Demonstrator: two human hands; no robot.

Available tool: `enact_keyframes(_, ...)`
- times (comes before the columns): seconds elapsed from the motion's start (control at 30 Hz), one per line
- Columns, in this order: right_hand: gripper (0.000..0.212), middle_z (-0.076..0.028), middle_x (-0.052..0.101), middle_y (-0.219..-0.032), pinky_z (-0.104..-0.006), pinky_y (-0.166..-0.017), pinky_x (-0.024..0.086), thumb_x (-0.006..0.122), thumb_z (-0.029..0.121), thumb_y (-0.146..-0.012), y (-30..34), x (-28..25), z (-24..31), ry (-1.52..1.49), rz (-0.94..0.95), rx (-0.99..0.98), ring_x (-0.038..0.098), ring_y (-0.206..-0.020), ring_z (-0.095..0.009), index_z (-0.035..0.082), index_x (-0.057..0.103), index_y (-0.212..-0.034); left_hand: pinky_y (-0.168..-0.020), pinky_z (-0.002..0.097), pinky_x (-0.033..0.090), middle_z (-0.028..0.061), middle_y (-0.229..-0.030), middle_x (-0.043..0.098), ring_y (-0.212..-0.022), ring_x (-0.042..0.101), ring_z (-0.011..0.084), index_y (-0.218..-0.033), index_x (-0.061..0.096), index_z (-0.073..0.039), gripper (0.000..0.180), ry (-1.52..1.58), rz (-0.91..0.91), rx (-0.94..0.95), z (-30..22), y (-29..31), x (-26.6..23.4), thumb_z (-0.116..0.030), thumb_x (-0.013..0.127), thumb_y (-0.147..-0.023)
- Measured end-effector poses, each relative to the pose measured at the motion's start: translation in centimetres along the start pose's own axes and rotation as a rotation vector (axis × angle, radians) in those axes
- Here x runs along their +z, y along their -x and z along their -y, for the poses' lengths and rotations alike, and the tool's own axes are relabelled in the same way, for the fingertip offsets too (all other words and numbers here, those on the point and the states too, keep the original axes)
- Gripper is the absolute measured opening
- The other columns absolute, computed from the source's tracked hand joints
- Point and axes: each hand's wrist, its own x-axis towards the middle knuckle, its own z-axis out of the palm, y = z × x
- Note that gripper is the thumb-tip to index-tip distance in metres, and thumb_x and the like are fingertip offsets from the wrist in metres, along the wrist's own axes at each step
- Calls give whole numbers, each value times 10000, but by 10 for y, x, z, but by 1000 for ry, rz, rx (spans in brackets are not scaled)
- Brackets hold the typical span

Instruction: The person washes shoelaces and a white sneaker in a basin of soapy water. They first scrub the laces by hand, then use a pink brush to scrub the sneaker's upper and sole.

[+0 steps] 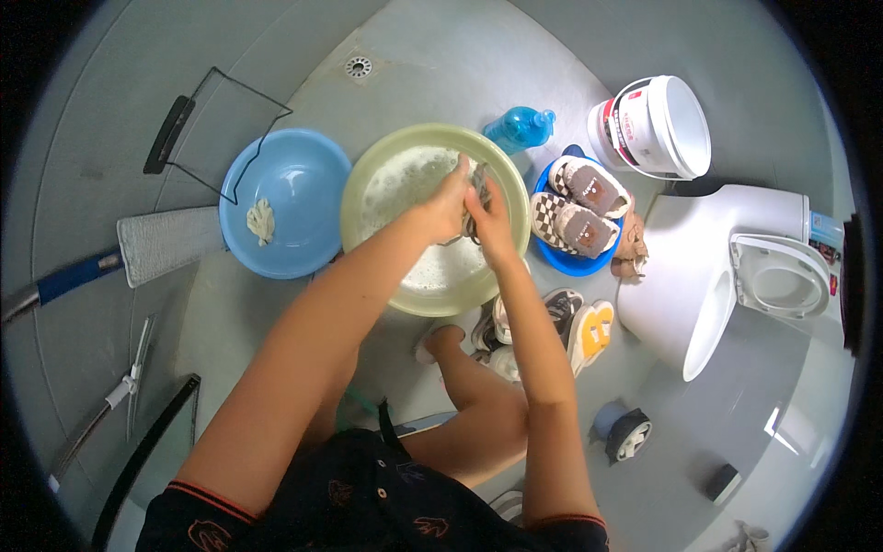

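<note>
Above a pale green basin [357, 216] of foamy water, my two hands are close together, fingers closed. Between them is a small wet grey-brown cloth [477, 184], mostly hidden by my fingers, so its exact kind does not show. My left hand [444, 206] grips it from the left side. On the other side my right hand [492, 219] is wrapped round it. White suds [405, 179] cover much of the water below.
Left of the green basin stands a blue basin [308, 175] with a crumpled cream cloth [261, 222]. A blue bottle [521, 129], a white bucket [658, 129] and a blue tub [581, 266] of checkered slippers [563, 221] are on the right. More shoes [589, 333] and a toilet [685, 267] lie nearer.
</note>
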Motion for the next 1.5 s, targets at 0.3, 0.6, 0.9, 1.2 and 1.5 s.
enact_keyframes(0.3, 281, -187, 615, -963, -395, -763, 465, 579, 102, -829, -67, -11, -181, 384, -269, 142, 590, -880, -325, 40, 575, -1103, -1070, 515, 249, 191, -1452, 226, -1338, 239, 362, -1411, 310, -245, 598, -1398, -420, 214, 0, -88, -97, -370, 555, -880)
enact_keyframes(0.6, 262, -220, 562, -1057, -452, -867, 427, 532, 97, -810, -35, 1, -181, 1119, 171, 91, 524, -1041, -365, 41, 555, -1065, -983, 556, 355, 243, -1360, 342, -1261, 333, 427, -1278, 484, -144, 537, -1940, -303, 136, 46, -133, -195, -141, 621, -759)
enact_keyframes(0.9, 128, -87, 576, -935, -408, -674, 516, 534, 91, -775, -33, 29, -218, 1072, -139, -107, 588, -900, -271, 66, 607, -877, -1051, 529, 258, 98, -1376, 387, -1264, 347, 373, -1165, 566, -125, 370, -2238, -365, 575, 59, -126, -198, -176, 574, -799)
enact_keyframes(1.2, 186, -142, 615, -982, -373, -706, 516, 527, 38, -792, -9, 31, -210, 1075, 44, -152, 622, -849, -281, 50, 620, -952, -1041, 456, 297, 110, -1373, 397, -1250, 385, 323, -1169, 555, -115, 359, -1957, -337, 617, 50, -103, -182, -110, 567, -810)
enact_keyframes(1.5, 359, -90, 538, -1039, -301, -784, 482, 507, -44, -799, -4, -5, -47, -676, 89, 44, 564, -936, -182, 22, 479, -1151, -1024, 350, 292, 51, -1354, 408, -1239, 378, 199, -1217, 535, -148, 340, -602, -108, 148, 6, -86, -143, -313, 476, -926)
